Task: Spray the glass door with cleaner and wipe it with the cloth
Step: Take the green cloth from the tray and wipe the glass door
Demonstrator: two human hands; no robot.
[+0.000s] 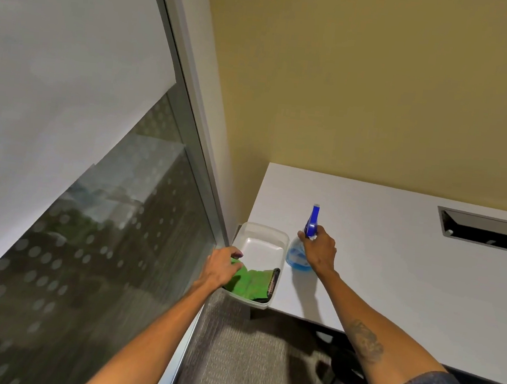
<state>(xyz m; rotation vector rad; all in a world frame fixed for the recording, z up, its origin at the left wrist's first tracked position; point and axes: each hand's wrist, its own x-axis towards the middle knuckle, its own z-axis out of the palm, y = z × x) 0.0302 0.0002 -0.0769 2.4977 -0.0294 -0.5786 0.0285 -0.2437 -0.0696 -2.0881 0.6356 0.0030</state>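
The glass door (91,237) fills the left, frosted white above and clear with pale dots below. A green cloth (252,282) lies in a clear plastic tub (265,232) at the white desk's near left corner. My left hand (222,266) rests on the cloth's left end, fingers closed on it. Just right of the tub a spray bottle (297,256) with blue liquid and a blue trigger head stands on the desk. My right hand (319,249) is wrapped around its neck.
The white desk (394,269) runs right along a yellow wall (367,78), with a cable slot (489,230) at its back right. A silver door frame (190,129) stands between glass and wall. Grey carpet (244,356) and a chair base (339,376) lie below; my shoes show at the bottom.
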